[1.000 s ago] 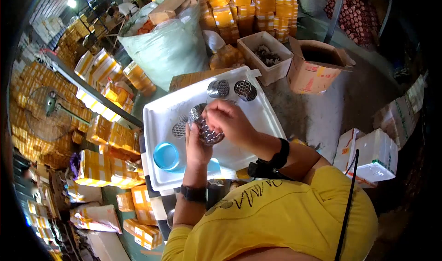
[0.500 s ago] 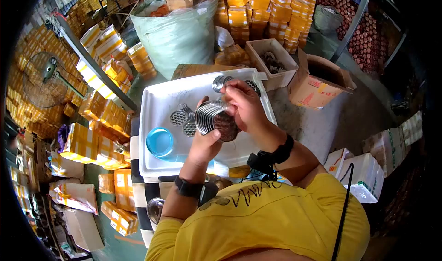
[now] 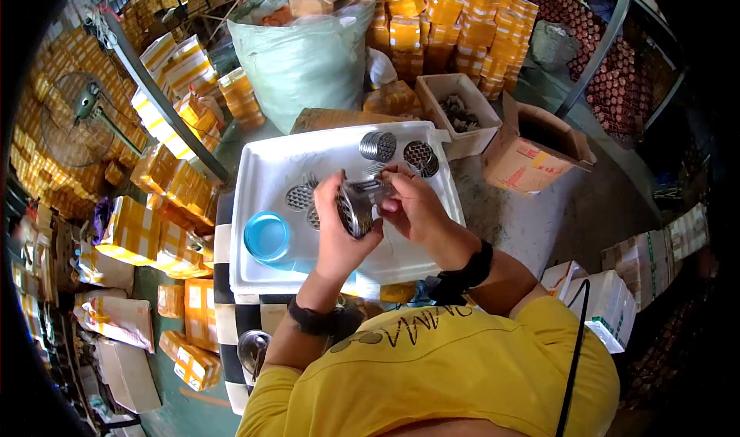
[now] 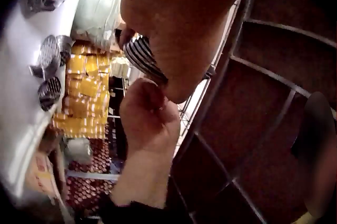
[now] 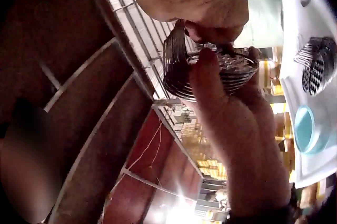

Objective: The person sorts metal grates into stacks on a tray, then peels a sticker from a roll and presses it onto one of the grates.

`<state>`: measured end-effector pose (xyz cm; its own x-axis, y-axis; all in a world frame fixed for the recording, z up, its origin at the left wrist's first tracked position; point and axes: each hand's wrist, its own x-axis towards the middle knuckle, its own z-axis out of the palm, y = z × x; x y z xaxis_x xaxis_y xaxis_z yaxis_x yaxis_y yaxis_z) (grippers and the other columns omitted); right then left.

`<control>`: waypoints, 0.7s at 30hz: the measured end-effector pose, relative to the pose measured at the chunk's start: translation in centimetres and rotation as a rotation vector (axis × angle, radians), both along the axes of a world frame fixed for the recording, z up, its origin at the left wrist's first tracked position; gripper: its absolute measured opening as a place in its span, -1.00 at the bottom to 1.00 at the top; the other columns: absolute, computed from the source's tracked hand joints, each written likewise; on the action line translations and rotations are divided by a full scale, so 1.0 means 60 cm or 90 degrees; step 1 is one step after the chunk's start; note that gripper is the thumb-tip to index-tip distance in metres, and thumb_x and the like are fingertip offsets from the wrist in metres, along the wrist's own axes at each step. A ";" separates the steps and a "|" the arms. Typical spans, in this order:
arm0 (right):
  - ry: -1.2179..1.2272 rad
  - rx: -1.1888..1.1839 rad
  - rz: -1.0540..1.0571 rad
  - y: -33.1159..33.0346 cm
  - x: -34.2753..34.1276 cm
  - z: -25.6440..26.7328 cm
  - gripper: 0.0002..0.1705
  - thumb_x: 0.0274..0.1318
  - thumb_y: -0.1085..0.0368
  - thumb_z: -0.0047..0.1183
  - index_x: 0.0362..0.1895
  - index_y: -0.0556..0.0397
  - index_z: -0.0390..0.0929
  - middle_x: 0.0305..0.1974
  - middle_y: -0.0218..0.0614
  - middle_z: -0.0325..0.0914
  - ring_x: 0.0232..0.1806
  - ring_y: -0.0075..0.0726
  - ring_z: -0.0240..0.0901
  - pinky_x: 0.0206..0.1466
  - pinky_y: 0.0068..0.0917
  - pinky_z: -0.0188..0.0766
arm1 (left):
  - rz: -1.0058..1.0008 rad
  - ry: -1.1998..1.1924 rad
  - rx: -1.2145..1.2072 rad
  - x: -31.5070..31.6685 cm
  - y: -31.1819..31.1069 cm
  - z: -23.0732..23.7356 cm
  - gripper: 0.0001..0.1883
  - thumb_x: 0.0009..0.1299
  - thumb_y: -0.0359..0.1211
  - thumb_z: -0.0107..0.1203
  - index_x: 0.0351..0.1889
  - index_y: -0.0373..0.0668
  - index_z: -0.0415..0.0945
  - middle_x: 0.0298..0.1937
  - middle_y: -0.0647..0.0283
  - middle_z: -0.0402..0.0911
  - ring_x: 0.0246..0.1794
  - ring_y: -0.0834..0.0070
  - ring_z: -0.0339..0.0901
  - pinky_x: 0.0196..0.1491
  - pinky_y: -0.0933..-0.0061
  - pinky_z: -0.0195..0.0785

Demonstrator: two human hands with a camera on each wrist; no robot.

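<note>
My left hand (image 3: 344,233) grips a stack of round, shiny metal discs (image 5: 176,66) with ridged edges, fingers around one side and thumb on the other. At the stack's right side is my right hand (image 3: 420,206), its curled fingers and thumb pinching at the discs; its fingertips are partly hidden. In the left wrist view the striped disc edges (image 4: 142,55) show between the left hand (image 4: 174,40) and the right hand (image 4: 150,118). Beyond the hands, similar patterned discs stand in a silver stack (image 3: 378,146) and a darker stack (image 3: 420,158). Loose perforated discs (image 3: 299,197) lie left of my left hand.
A white tray (image 3: 254,167) on a checkered surface (image 3: 223,283) lies under the hands, holding a blue round container (image 3: 267,236). Behind it stand a large pale sack (image 3: 301,67), a foam box (image 3: 462,132) and an open carton (image 3: 532,163). Taped boxes (image 3: 131,229) crowd the left.
The stack, fanned a second ago, was brought together and has since turned in my left hand. My right hand has come down from the stack's top to its right side. The head view shifted.
</note>
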<state>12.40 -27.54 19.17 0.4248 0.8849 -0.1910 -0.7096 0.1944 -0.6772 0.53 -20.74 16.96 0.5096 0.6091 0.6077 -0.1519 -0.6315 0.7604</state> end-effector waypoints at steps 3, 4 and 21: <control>0.025 -0.067 0.066 -0.008 0.016 -0.040 -0.87 0.08 0.32 -0.14 -0.27 0.03 0.40 -0.38 -0.39 0.43 -0.54 -0.58 0.31 -0.53 -0.69 0.28 | 0.027 0.092 0.179 -0.014 -0.007 0.019 -0.14 -0.22 -0.55 0.22 0.14 -0.21 0.08 0.05 -0.04 0.17 0.02 0.01 0.21 0.10 0.22 0.12; 0.077 -0.108 0.073 -0.011 0.014 -0.046 -0.86 0.07 0.32 -0.14 -0.25 0.02 0.40 -0.36 -0.38 0.44 -0.50 -0.56 0.34 -0.51 -0.67 0.31 | -0.002 0.095 0.154 -0.018 -0.011 0.020 -0.15 -0.22 -0.54 0.23 0.14 -0.21 0.09 0.03 -0.04 0.18 0.03 0.01 0.20 0.10 0.23 0.12; 0.153 -0.024 0.010 0.045 0.044 -0.088 -0.88 0.11 0.36 -0.14 -0.31 0.14 0.39 -0.60 -0.42 0.26 -0.52 -0.43 0.26 -0.44 -0.52 0.27 | -0.012 0.046 -0.089 0.000 0.007 -0.034 -0.17 -0.08 -0.50 0.23 0.18 -0.15 0.02 0.05 0.04 0.24 -0.02 0.20 0.35 -0.12 0.26 0.38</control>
